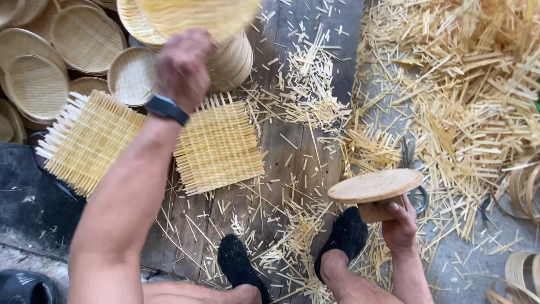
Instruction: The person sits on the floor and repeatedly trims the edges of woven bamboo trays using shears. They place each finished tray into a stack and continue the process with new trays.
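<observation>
Our left hand [183, 67] is up high, fingers closed on a blurred woven tray [199, 14] over the tray stack [233, 59]. Our right hand [399, 228] grips the wooden mould [376, 188] by its block, low right.

Risks, as we see them: the tray catches the stack and topples it; our feet slip on loose strips [461, 101].

The trays [84, 36] at left look empty.

We've only got one view here, a head-worn camera looking almost straight down at the floor past our own knees and feet. It sits close: our left hand [181, 67] rises near the lens at the top of the frame, blurred, while our right hand [400, 228] stays low at the bottom right. The wooden boards [292, 152] run top to bottom, so we're facing along them.
</observation>
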